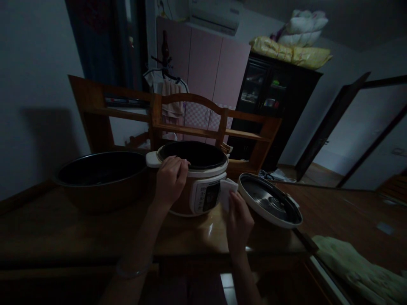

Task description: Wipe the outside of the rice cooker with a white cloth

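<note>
An electric cooker (182, 197) with a white rim and a front control panel stands upright on the wooden desk, its top uncovered and its inside dark. My left hand (171, 178) is closed over the near rim, fingers curled onto the edge. In my right hand (238, 216) a folded white tissue (228, 190) is pinched, held at the cooker's right side beside the panel. Left of the cooker sits a large dark inner pot (101, 186). On the right rests a detached round lid (270, 201), its metal underside facing up.
A wooden shelf rack (190, 127) rises along the desk's (197, 237) back edge. Pink wardrobe doors (203, 63) and a black cabinet (273, 110) stand behind. At lower right lies a pale green cloth (356, 267) beyond the desk's edge.
</note>
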### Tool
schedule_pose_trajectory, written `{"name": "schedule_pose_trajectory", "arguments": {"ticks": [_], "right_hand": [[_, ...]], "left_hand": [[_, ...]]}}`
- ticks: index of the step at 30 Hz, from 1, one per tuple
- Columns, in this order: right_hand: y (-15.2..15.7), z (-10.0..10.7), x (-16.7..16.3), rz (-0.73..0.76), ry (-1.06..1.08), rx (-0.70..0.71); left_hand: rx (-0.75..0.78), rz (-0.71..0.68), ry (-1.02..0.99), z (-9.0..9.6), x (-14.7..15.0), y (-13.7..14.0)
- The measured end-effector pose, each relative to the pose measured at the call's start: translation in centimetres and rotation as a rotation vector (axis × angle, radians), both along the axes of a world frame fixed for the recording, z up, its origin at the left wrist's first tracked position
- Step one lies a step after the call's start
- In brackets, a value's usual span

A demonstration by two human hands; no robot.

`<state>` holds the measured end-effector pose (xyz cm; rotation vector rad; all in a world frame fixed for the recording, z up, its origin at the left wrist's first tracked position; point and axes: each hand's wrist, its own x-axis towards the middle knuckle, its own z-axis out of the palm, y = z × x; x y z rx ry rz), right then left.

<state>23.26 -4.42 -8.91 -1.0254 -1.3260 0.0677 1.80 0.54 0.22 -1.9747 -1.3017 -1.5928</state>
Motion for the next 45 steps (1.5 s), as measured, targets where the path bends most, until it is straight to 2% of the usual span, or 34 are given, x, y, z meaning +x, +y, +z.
{"name": "schedule_pose_trajectory", "arguments": {"ticks": [4,8,13,18,22,26,30,39,45], "right_hand": [[2.7,3.0,-0.2,0.013,0.110,0.035],[3.6,3.5,-1.7,0.019,0.104,0.038],[3.3,2.7,-2.3,0.050,0.024,0.097],[2.6,1.9,-2.2,0.101,-0.006,0.063],[1.9,0.3,-2.4,0.115,-0.033,0.000],[1.3,-2.3,-2.4,0.137,-0.034,-0.077],[1.1,-4.2,-2.5,0.126,-0.028,-0.100],[0.6,-4.5,-2.2,0.123,-0.034,-0.140],[0.4,-4.4,-2.3,0.098,-0.012,-0.168]], "left_hand": [[-0.001,-0.012,-0.011,0.0,0.0,0.0],[0.000,-0.017,-0.014,0.0,0.0,-0.1],[-0.004,-0.019,-0.020,0.1,0.0,-0.1],[-0.008,-0.011,0.005,0.0,-0.1,-0.1],[-0.052,0.032,0.180,0.0,-0.6,-0.3],[-0.094,0.092,0.359,0.1,-1.2,-0.8],[-0.146,0.133,0.471,0.4,-1.4,-1.2],[-0.225,0.223,0.499,1.1,-0.3,-1.8],[-0.245,0.197,0.465,1.2,-0.3,-1.7]]}}
